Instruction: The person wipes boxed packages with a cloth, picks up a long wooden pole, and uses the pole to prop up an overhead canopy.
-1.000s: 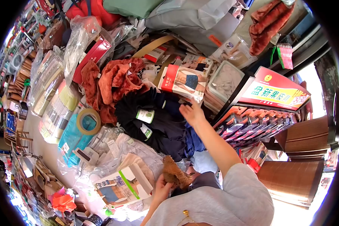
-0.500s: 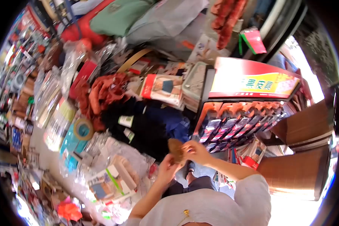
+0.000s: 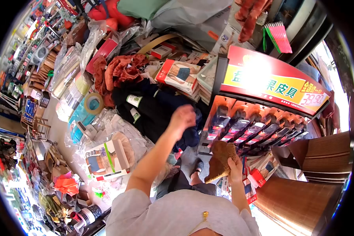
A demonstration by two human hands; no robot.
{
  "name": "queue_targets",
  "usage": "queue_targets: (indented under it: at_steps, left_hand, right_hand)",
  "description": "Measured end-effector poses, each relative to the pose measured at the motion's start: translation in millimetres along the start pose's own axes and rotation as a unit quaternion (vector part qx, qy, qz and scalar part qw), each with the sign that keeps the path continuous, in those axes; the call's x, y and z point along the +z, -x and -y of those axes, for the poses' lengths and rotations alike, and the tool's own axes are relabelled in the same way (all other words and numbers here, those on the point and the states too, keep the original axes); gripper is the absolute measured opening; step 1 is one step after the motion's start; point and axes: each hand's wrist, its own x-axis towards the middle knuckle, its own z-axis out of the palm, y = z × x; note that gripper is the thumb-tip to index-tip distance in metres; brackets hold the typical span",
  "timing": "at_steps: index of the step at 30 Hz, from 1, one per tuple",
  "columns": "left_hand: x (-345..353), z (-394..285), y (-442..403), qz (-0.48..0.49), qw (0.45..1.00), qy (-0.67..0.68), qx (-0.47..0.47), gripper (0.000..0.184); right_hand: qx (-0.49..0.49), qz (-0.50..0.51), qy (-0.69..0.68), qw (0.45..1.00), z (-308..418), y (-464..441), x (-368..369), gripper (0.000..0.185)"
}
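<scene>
My right hand (image 3: 235, 171) grips one edge of a brown, floppy piece (image 3: 220, 160) with a rough, fuzzy-looking surface; its exact kind I cannot make out. The piece hangs in front of the lower end of the belt display rack (image 3: 255, 124). Reaching forward, my left hand (image 3: 183, 121) is over a pile of dark clothes (image 3: 145, 116), smeared by motion. Whether it touches the cloth I cannot tell. White labels (image 3: 134, 101) show on the black clothing.
A boxed garment (image 3: 179, 74) lies beyond the dark pile, beside rust-coloured cloth (image 3: 124, 72). To the left are a tape roll (image 3: 93, 103), plastic-wrapped goods and another garment box (image 3: 105, 159). Brown furniture (image 3: 299, 192) stands at right, pink-and-green strips (image 3: 278, 37) above the rack.
Both hands were together on the brown piece. They have parted: the right carried it to the right and it now shows spread wider, while the left let go and moved forward over the dark clothes.
</scene>
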Motion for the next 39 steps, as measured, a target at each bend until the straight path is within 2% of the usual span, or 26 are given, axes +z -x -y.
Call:
queue_targets:
  at_steps: [1, 2, 5, 8, 10, 14, 16, 17, 19, 21, 23, 25, 27, 29, 30, 31, 33, 34, 35, 37, 38, 39]
  left_hand:
    - [-5, -9, -20, -0.045, 0.995, 0.084, 0.025, 0.035]
    - [-10, -17, -46, -0.104, 0.990, 0.086, 0.037, 0.033]
    - [-37, -20, -118, -0.147, 0.982, 0.118, 0.013, 0.045]
    - [-33, -31, -150, -0.183, 0.974, 0.128, -0.036, 0.047]
    - [-28, -35, -157, -0.266, 0.954, 0.119, -0.066, 0.033]
    - [-32, -33, -155, -0.271, 0.958, 0.086, -0.036, 0.031]
    - [-39, -35, -148, -0.207, 0.962, 0.180, 0.008, 0.031]
    - [-45, -34, -142, -0.206, 0.962, 0.179, 0.007, 0.031]
    - [-43, -43, -105, -0.142, 0.959, 0.225, 0.098, 0.031]
    - [-40, -41, -64, -0.159, 0.962, 0.153, 0.163, 0.031]
    - [-35, -30, -29, -0.191, 0.961, 0.084, 0.182, 0.055]
    - [-31, -11, 3, -0.165, 0.960, 0.026, 0.223, 0.053]
    - [-24, 15, 32, -0.100, 0.965, 0.018, 0.243, 0.051]
    - [-12, 31, 66, -0.020, 0.982, 0.010, 0.188, 0.050]
    - [-6, 36, 83, 0.029, 0.984, -0.002, 0.178, 0.053]
    - [-1, 50, 92, 0.064, 0.977, 0.007, 0.204, 0.060]
    - [-4, 55, 114, 0.091, 0.942, -0.192, 0.259, 0.067]
    - [-2, 55, 122, 0.113, 0.976, -0.070, 0.173, 0.070]
    - [0, 57, 130, 0.109, 0.975, -0.070, 0.179, 0.070]
    - [7, 57, 152, 0.118, 0.985, -0.019, 0.128, 0.068]
    - [14, 57, 162, 0.113, 0.977, -0.042, 0.178, 0.064]
    - [16, 61, 172, 0.110, 0.976, -0.047, 0.181, 0.064]
  right_hand:
    - [-0.002, -0.002, -0.001, 1.000, 2, 4, -5, 0.030]
    - [-0.010, -0.008, -0.006, 1.000, 5, 10, -9, 0.031]
    - [-0.031, -0.020, -0.004, 0.999, 16, 24, -8, 0.032]
    - [-0.041, -0.028, 0.012, 0.999, 21, 36, -9, 0.034]
    - [-0.039, -0.031, 0.020, 0.999, 20, 44, -9, 0.035]
    - [-0.044, -0.080, 0.002, 0.996, 4, 54, -13, 0.032]
    - [-0.053, -0.086, 0.015, 0.995, -1, 57, -10, 0.031]
    - [-0.050, -0.094, 0.011, 0.994, -3, 59, -7, 0.031]
    - [-0.050, -0.106, 0.006, 0.993, -3, 64, 2, 0.031]
    - [-0.080, -0.110, 0.030, 0.990, -1, 65, 14, 0.034]
    - [-0.106, -0.101, 0.089, 0.985, 10, 64, 25, 0.043]
    - [-0.165, -0.085, 0.112, 0.976, 36, 63, 59, 0.047]
    - [-0.219, 0.004, 0.192, 0.957, 53, 61, 74, 0.052]
    - [-0.282, 0.096, 0.250, 0.921, 51, 51, 92, 0.056]
    - [-0.336, 0.174, 0.432, 0.819, 57, 39, 103, 0.055]
    - [-0.375, 0.243, 0.590, 0.672, 61, 28, 113, 0.056]
    - [-0.385, 0.249, 0.631, 0.626, 31, 17, 122, 0.057]
    - [-0.385, 0.255, 0.615, 0.639, 28, 16, 123, 0.059]
    - [-0.384, 0.264, 0.600, 0.651, 27, 15, 122, 0.062]
    - [-0.399, 0.265, 0.582, 0.657, 24, 12, 118, 0.061]
    - [-0.402, 0.239, 0.577, 0.670, 24, 12, 116, 0.059]
    - [-0.405, 0.212, 0.570, 0.682, 27, 12, 114, 0.057]
